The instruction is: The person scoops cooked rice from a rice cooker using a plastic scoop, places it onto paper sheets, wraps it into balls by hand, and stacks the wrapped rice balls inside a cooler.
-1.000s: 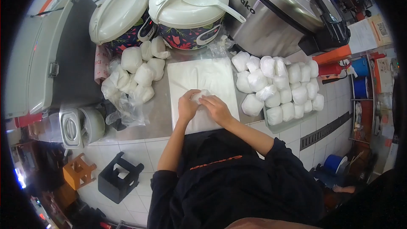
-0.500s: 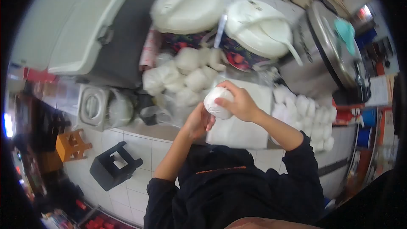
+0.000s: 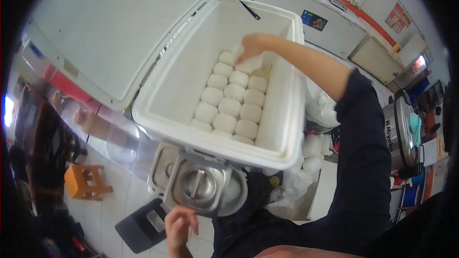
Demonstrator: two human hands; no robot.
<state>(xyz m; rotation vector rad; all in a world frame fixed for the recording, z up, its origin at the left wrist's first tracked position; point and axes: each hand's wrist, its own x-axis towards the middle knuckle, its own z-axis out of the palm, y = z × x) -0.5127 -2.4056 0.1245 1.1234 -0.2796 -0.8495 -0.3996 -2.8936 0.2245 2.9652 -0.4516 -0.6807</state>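
Observation:
My right hand (image 3: 252,48) reaches into a large white cooler box (image 3: 217,136), its fingers round a white wrapped bundle (image 3: 249,63) that is partly blurred. Beneath it, rows of similar white bundles (image 3: 230,107) cover the box floor. The cooler lid (image 3: 124,24) stands raised on the left. My left hand (image 3: 180,224) is low in the view, below the steel containers, its fingers loosely curled and apart with nothing in them.
Lidded steel containers (image 3: 197,184) stand before the cooler. More wrapped bundles (image 3: 313,153) and a steel Miyako cooker (image 3: 399,134) are on the right. An orange stool (image 3: 87,182) and a black stool (image 3: 143,224) stand on the floor at left.
The view has swung left to the cooler. My right hand has carried the wrapped bundle from the work surface into the box. My left hand has come away from the bundle and dropped lower.

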